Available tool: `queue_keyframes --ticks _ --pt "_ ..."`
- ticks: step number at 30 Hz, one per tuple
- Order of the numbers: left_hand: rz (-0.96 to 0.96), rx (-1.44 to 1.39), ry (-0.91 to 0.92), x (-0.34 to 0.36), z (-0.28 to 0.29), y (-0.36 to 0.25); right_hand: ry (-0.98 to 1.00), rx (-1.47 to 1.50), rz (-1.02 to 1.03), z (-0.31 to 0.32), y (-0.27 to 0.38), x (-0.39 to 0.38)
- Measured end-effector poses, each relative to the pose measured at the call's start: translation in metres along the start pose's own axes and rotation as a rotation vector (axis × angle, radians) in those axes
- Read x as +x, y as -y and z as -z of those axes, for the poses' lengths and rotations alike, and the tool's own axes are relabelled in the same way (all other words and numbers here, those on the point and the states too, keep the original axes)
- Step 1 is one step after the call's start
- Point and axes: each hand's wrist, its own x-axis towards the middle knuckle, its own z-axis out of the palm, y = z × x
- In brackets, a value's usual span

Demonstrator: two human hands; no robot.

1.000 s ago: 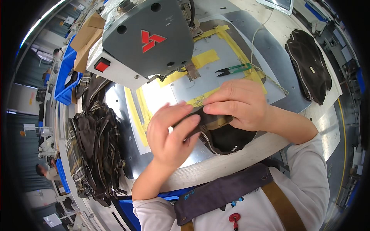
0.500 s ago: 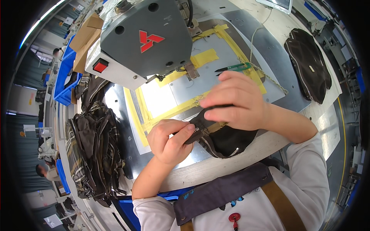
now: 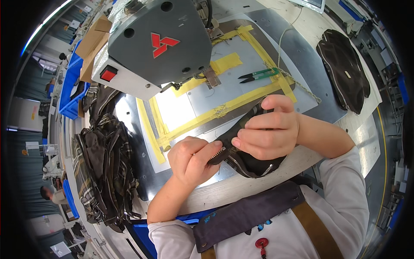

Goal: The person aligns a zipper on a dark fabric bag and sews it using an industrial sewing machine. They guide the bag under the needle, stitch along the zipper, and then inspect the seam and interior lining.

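Near the front edge of the sewing table (image 3: 276, 170), both hands work on a small black zippered fabric piece (image 3: 248, 162). Its metal zipper teeth show along the lower edge and at the left end. The left hand (image 3: 192, 159) pinches the left end of the piece, by the zipper, between thumb and curled fingers. The right hand (image 3: 269, 129) is closed over the top of the piece, fingers folded round it and thumb pressed to its side. The piece lies partly on the metal plate (image 3: 207, 97), just below the yellow tape frame (image 3: 215, 113). Green thread snips (image 3: 258, 75) lie inside that frame, well apart from the hands. The grey sewing machine head (image 3: 159, 43) stands over the far left part of the plate. A pile of dark bags with straps (image 3: 103, 168) hangs at the table's left edge, and a stack of black cut fabric panels (image 3: 345, 71) lies at the far right corner.
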Motion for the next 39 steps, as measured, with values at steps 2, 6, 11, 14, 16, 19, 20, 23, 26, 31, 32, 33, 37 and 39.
queue_keyframes --ticks 2,6,11,14,16,19,20,23,26,31,32,33,37,39 --pt "0.0 -0.017 0.06 0.0 0.003 -0.001 -0.004 -0.005 0.006 0.001 -0.001 0.0" --pt "0.037 -0.037 0.079 -0.002 0.004 -0.004 -0.033 -0.023 0.031 0.0 -0.002 0.001" --pt "0.387 -0.379 0.36 0.019 0.008 -0.001 -0.098 -0.11 0.025 0.001 -0.006 -0.004" --pt "0.659 -0.752 0.523 0.019 0.014 0.0 -0.11 -0.089 0.077 -0.003 -0.008 -0.003" --pt "0.826 -0.902 0.59 0.021 0.015 -0.002 -0.087 -0.079 0.117 -0.003 -0.006 -0.007" --pt "0.867 -0.907 0.61 0.016 0.013 -0.004 -0.051 -0.073 0.138 -0.003 -0.004 -0.011" --pt "0.883 -0.92 0.568 0.014 0.011 -0.006 -0.05 -0.082 0.128 -0.003 -0.003 -0.011" --pt "0.906 -0.896 0.438 0.011 0.009 -0.01 0.076 -0.066 -0.035 0.005 -0.006 0.0" --pt "0.847 -0.762 0.333 0.011 0.009 -0.013 -0.036 0.22 -0.39 -0.001 -0.002 0.0" --pt "0.663 -0.626 0.11 0.003 0.003 -0.01 -0.139 0.413 -0.605 0.003 0.006 0.006" --pt "0.732 -0.665 0.09 0.005 0.005 -0.013 -0.074 0.442 -0.609 0.01 0.006 0.012" --pt "0.755 -0.699 0.067 0.005 0.003 -0.014 0.038 0.506 -0.727 0.009 0.009 0.014" --pt "0.784 -0.727 0.129 -0.001 -0.005 -0.016 0.312 0.679 -1.018 -0.001 0.021 0.016" --pt "0.895 -0.82 0.134 -0.001 -0.004 -0.02 0.349 0.65 -0.952 -0.009 0.021 0.009"
